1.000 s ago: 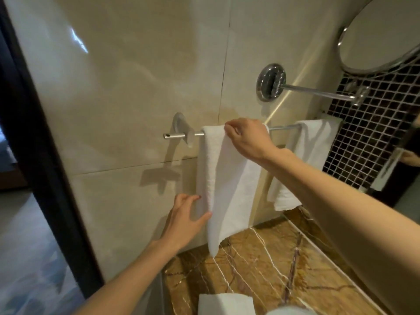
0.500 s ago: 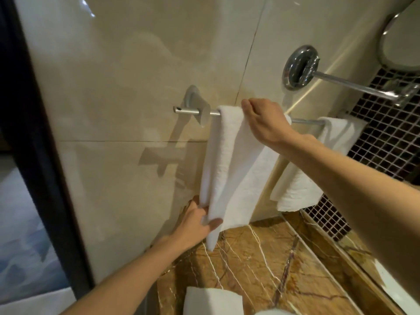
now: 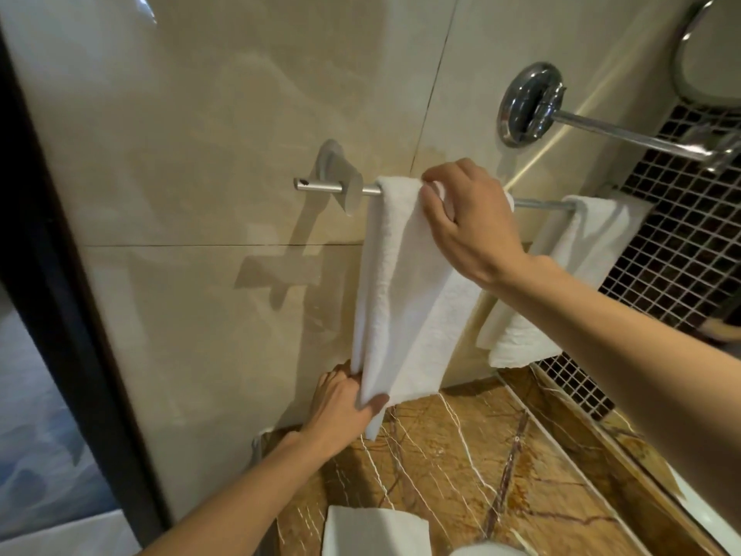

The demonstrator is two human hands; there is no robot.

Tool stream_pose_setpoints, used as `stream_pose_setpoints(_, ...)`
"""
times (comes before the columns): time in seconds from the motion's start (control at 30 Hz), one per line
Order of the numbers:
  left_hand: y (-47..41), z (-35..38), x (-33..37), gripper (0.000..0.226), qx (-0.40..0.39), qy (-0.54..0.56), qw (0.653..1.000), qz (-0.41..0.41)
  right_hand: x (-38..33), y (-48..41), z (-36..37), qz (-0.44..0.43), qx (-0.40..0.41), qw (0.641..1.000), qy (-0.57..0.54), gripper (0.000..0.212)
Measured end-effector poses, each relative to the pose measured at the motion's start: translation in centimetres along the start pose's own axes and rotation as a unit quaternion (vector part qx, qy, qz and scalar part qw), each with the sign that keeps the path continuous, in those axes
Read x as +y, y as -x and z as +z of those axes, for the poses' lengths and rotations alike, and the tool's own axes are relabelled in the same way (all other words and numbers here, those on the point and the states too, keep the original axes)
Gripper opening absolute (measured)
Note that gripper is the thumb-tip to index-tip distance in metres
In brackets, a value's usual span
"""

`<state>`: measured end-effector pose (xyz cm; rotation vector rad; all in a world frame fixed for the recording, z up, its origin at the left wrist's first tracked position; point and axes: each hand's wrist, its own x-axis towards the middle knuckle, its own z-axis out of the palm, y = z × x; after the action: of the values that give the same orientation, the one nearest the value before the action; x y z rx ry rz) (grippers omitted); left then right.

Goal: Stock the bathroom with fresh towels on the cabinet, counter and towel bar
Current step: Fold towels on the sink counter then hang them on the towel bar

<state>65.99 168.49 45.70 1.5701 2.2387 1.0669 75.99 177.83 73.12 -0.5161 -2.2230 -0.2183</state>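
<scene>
The white terry towel (image 3: pixel 405 282) hangs over the brushed metal towel bar (image 3: pixel 320 185) at frame centre. Your right hand (image 3: pixel 469 218) pinches its fold on top, and your left hand (image 3: pixel 345 399) grips the lower edge. Tug down gently so the hems level.

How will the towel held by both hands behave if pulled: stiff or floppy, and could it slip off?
Probably floppy: the towel drapes over the towel bar and hangs in soft folds. It may slip, since the bar looks like smooth metal; the right hand grips its top while the left hand pinches its lower edge.
</scene>
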Motion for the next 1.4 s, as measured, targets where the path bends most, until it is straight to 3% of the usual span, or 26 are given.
stream_pose_setpoints(0.27,1.4,1.0,-1.2,0.061,-0.018,-0.024,0.999,-0.016,0.4,-1.0,0.3,-0.013,-0.061,0.998,-0.02,0.031)
stream_pose_setpoints(0.47,3.5,0.9,-0.9,0.046,0.003,0.109,0.993,-0.037,0.6,-1.9,0.4,0.006,-0.086,0.996,-0.033,0.038)
stream_pose_setpoints(0.73,5.4,1.5,-0.3,0.027,0.091,0.179,0.979,-0.02,0.3,-1.6,-0.5,0.001,-0.061,0.998,-0.024,0.033)
stream_pose_setpoints(0.83,5.2,1.7,-0.2,0.018,0.123,0.19,0.974,-0.031,0.7,-1.4,-0.6,0.004,-0.086,0.996,-0.027,0.028)
stream_pose_setpoints(1.23,6.4,3.4,1.0,0.048,0.131,0.098,0.984,-0.071,0.7,-2.0,-0.4,0.004,-0.123,0.992,-0.015,0.028)
stream_pose_setpoints(1.4,6.2,3.5,1.4,0.027,0.194,0.044,0.979,-0.054,0.8,-2.1,-0.5,0.007,-0.133,0.991,-0.017,0.027)
